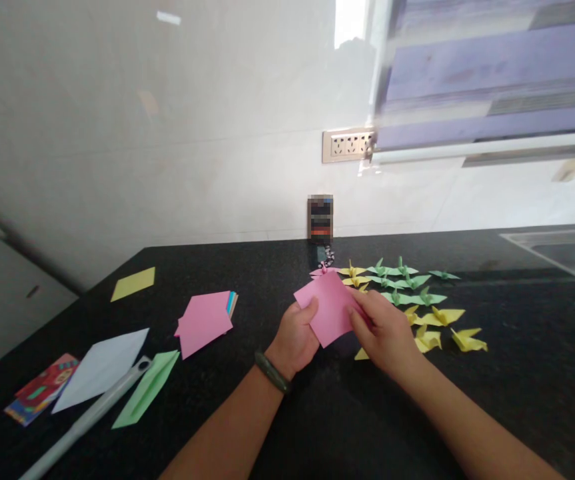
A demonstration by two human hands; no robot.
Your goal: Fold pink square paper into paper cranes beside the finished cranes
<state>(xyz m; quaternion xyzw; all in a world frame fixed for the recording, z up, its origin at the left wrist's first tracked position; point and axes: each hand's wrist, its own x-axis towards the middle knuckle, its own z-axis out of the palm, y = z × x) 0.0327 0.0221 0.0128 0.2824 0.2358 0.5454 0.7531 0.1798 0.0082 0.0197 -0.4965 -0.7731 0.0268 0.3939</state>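
Note:
A square sheet of pink paper (330,310) is held up above the dark counter between both hands. My left hand (294,337) grips its left side, thumb on top. My right hand (382,327) pinches the right edge between thumb and fingers. Just behind the sheet sits a pink origami crane (323,269), partly hidden by it. Green paper cranes (397,283) and yellow paper cranes (437,317) spread in rows beyond and beside my right hand. A stack of pink paper (204,323), with blue and tan edges showing, lies left of my left hand.
At the left lie a yellow sheet (134,283), a white sheet (104,363), a folded green paper (147,390), a grey rod (92,413) and a colourful packet (42,387). A phone-like device (320,219) leans on the wall. A sink edge (557,260) is at right.

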